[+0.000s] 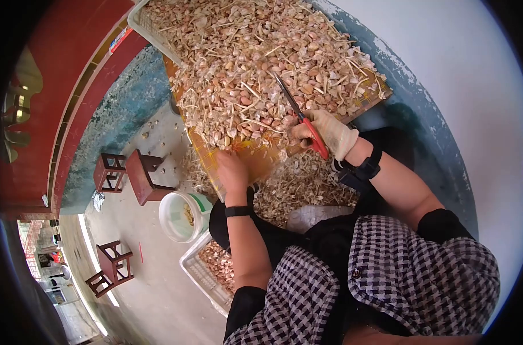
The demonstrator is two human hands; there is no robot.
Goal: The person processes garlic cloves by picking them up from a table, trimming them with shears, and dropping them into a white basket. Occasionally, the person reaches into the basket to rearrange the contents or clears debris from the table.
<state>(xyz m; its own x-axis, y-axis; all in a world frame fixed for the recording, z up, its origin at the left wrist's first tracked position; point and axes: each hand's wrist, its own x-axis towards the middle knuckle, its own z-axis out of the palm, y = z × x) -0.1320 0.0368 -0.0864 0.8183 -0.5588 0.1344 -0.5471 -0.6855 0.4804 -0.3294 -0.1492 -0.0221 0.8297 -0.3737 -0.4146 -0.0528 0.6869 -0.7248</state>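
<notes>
My right hand (328, 133), in a pale knitted glove, is closed round a pair of scissors (317, 138) with red handles. The dark blades point up and away over a wide heap of garlic cloves (255, 63) mixed with dry skins and stalks. My bare left hand (232, 171) is at the near edge of the heap, over the orange patterned tabletop (207, 146). Its fingers are smeared by motion, so whether they hold a clove is not visible.
A white basket (152, 29) lies at the heap's far left. Below are a white bucket (178, 218), a crate of cloves (195, 267) and a pile of skins (307, 184). Brown wooden stools (146, 178) stand on the floor. A wall (422, 92) borders the right.
</notes>
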